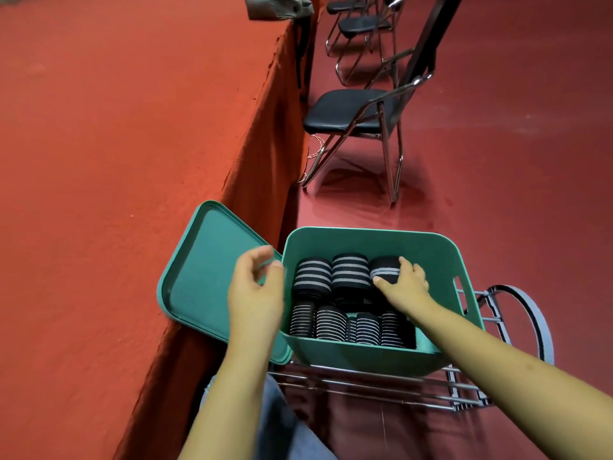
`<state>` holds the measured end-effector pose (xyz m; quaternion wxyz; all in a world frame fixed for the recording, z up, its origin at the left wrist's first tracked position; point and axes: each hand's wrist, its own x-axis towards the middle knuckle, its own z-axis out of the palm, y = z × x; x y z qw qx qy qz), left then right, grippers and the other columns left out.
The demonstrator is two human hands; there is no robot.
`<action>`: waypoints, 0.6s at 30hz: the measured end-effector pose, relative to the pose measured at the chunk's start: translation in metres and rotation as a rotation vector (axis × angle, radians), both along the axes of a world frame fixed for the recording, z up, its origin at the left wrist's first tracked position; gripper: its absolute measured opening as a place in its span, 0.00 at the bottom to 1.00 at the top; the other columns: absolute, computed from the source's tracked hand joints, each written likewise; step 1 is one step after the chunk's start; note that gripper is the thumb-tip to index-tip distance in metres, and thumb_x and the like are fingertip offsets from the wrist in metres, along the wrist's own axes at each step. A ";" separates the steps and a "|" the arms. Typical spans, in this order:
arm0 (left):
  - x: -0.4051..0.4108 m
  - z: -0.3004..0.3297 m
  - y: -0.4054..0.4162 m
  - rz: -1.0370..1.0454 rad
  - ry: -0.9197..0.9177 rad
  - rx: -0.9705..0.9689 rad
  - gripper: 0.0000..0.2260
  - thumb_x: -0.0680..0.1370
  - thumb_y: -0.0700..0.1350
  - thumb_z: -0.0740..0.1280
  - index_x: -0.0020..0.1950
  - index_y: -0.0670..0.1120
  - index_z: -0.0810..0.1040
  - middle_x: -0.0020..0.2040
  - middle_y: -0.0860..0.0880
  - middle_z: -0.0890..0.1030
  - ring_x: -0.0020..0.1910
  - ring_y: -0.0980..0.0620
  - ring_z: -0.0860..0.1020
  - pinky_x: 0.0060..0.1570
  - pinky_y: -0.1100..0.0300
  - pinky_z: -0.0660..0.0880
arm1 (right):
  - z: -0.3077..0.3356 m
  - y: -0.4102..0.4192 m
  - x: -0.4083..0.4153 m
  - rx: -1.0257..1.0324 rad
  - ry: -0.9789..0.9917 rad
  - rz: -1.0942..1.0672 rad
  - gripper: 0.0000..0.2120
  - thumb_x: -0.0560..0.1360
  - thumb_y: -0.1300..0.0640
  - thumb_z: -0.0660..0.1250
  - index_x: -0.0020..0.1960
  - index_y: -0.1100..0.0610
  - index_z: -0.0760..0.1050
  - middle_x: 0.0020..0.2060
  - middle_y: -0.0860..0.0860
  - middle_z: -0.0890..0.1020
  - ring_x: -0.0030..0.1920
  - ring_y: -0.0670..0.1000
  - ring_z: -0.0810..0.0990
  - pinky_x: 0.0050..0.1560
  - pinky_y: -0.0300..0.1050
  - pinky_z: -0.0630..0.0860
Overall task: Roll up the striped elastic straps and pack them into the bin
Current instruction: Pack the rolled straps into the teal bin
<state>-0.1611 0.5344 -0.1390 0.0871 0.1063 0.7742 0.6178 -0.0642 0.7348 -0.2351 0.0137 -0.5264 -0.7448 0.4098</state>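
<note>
The right hand curls its fingers round a roll at the bin's far right corner. Seat it snug beside its neighbours. The left hand hovers over the lid, fingers loosely curled, empty.
</note>
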 end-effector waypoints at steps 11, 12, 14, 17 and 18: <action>-0.076 -0.014 -0.084 0.233 0.095 -0.592 0.26 0.78 0.43 0.68 0.74 0.38 0.66 0.69 0.36 0.73 0.68 0.36 0.70 0.67 0.48 0.67 | 0.077 -0.103 -0.044 -0.038 0.420 0.447 0.35 0.75 0.47 0.68 0.77 0.53 0.56 0.74 0.56 0.60 0.74 0.52 0.63 0.73 0.51 0.62; -0.077 -0.015 -0.085 0.213 0.102 -0.612 0.24 0.78 0.44 0.67 0.73 0.40 0.68 0.67 0.37 0.76 0.66 0.36 0.73 0.65 0.47 0.69 | 0.079 -0.107 -0.045 -0.056 0.423 0.457 0.35 0.75 0.46 0.68 0.76 0.52 0.56 0.74 0.55 0.61 0.73 0.52 0.63 0.72 0.51 0.63; -0.075 -0.012 -0.083 0.236 0.129 -0.570 0.18 0.78 0.41 0.65 0.68 0.41 0.74 0.63 0.39 0.80 0.62 0.38 0.76 0.60 0.50 0.71 | 0.080 -0.113 -0.045 -0.091 0.434 0.470 0.34 0.75 0.44 0.68 0.76 0.50 0.58 0.74 0.53 0.63 0.72 0.50 0.64 0.71 0.50 0.64; -0.062 -0.003 -0.077 0.234 0.191 -0.425 0.11 0.78 0.38 0.65 0.60 0.42 0.80 0.56 0.43 0.83 0.57 0.43 0.79 0.50 0.58 0.69 | 0.082 -0.119 -0.044 -0.222 0.516 0.449 0.31 0.75 0.46 0.68 0.74 0.51 0.61 0.72 0.52 0.67 0.71 0.49 0.67 0.70 0.45 0.65; -0.054 0.000 -0.073 0.226 0.222 -0.372 0.10 0.78 0.38 0.65 0.58 0.43 0.81 0.54 0.45 0.84 0.54 0.44 0.80 0.47 0.60 0.68 | 0.083 -0.120 -0.044 -0.290 0.553 0.423 0.30 0.75 0.47 0.68 0.73 0.51 0.62 0.71 0.53 0.68 0.70 0.49 0.69 0.70 0.45 0.66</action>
